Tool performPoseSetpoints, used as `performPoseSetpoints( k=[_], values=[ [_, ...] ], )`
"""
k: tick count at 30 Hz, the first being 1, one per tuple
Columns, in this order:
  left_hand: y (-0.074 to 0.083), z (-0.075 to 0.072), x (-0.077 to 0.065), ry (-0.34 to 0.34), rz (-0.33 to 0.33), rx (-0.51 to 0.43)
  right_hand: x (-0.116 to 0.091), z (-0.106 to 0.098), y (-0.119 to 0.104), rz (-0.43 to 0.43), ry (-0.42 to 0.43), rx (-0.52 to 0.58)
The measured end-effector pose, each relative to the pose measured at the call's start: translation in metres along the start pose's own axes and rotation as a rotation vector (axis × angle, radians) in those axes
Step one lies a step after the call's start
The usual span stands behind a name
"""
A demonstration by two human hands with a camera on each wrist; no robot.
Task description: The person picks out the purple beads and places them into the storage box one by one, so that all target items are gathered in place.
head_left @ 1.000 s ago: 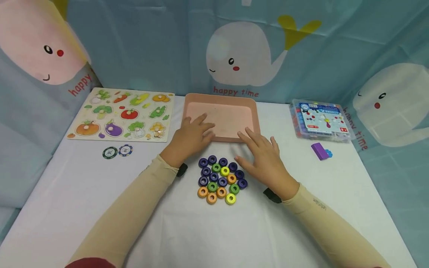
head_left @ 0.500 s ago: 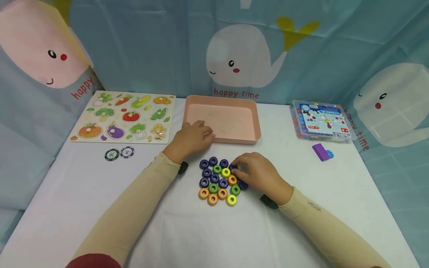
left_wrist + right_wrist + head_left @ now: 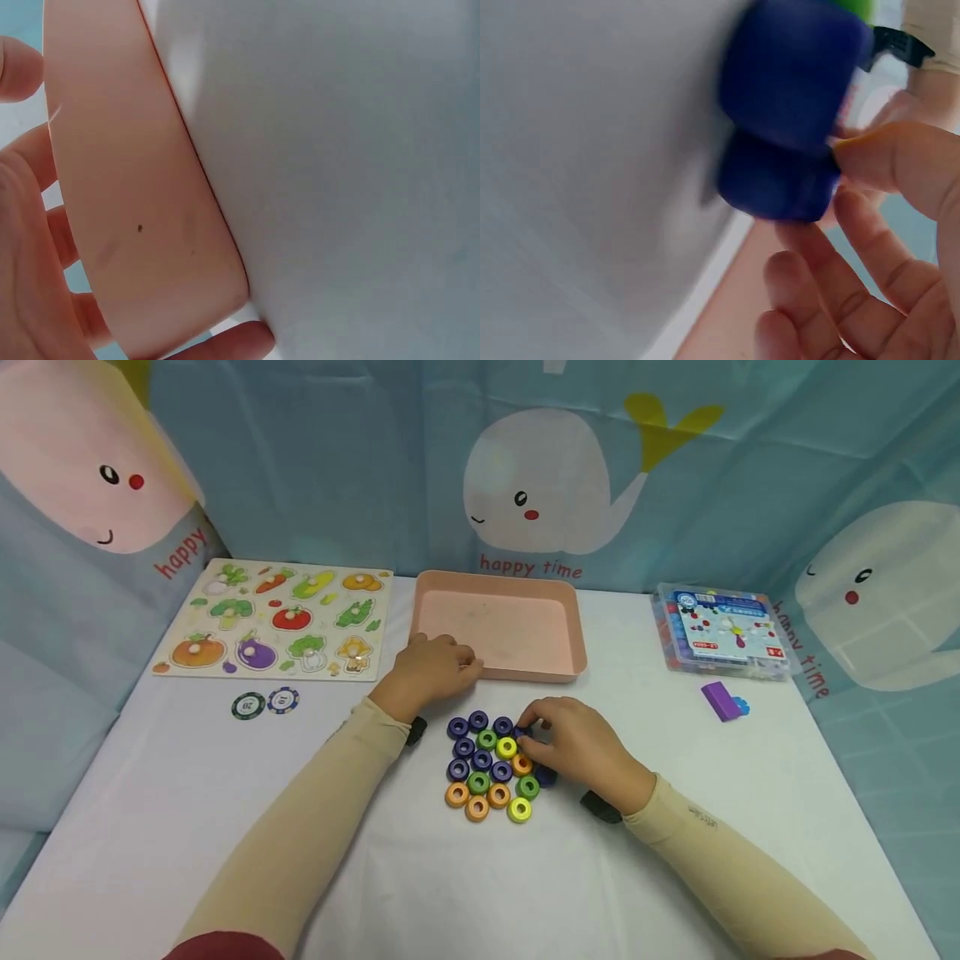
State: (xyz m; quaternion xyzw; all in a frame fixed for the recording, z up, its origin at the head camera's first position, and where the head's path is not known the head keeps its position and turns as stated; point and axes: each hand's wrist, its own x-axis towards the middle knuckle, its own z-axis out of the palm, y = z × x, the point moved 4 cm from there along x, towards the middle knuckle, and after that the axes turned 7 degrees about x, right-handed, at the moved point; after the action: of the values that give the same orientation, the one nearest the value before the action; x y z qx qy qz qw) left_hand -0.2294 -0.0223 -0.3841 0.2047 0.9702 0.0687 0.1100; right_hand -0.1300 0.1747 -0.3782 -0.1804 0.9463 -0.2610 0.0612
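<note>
On the table lies a close cluster of small thick rings in dark blue, green, yellow and orange, among them an orange ring (image 3: 457, 794). My right hand (image 3: 581, 739) is at the cluster's right side. Its thumb and a finger pinch a dark blue ring (image 3: 776, 180), which sits against another dark blue ring (image 3: 795, 67) in the right wrist view. My left hand (image 3: 435, 668) rests at the near left corner of a pink tray (image 3: 525, 676). Its bent fingers lie over the rim, partly hidden behind the tray wall in the left wrist view.
A vegetable knob puzzle board (image 3: 273, 618) lies at back left, with two poker chips (image 3: 266, 702) in front. At back right are a clear plastic case (image 3: 723, 631) and a purple block (image 3: 720, 701) beside a small blue piece. A whale-print curtain (image 3: 337, 468) hangs behind.
My right hand has come down from near the tray to the rings and pinched a dark blue one. My left hand's fingers have drawn in and bent at the tray corner.
</note>
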Motion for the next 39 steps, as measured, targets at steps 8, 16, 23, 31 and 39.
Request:
performPoseSetpoints(
  k=[8, 16, 23, 31, 39],
  values=[
    [0.000, 0.000, 0.002, 0.029, -0.014, -0.006, 0.030, -0.047, 0.013, 0.084, 0.097, 0.081],
    [-0.001, 0.000, -0.001, 0.016, -0.042, -0.033, 0.098, -0.074, 0.079, 0.204, 0.166, 0.068],
    [0.002, 0.001, 0.001, 0.009, -0.026, -0.022, 0.124, -0.063, 0.096, 0.199, 0.158, -0.042],
    [0.000, 0.003, 0.003, 0.014, -0.047, -0.021, 0.126, -0.057, 0.099, 0.219, 0.196, -0.035],
    [-0.002, 0.003, 0.002, -0.003, -0.051, -0.029, 0.126, -0.058, 0.099, 0.208, 0.207, 0.029]
  ],
)
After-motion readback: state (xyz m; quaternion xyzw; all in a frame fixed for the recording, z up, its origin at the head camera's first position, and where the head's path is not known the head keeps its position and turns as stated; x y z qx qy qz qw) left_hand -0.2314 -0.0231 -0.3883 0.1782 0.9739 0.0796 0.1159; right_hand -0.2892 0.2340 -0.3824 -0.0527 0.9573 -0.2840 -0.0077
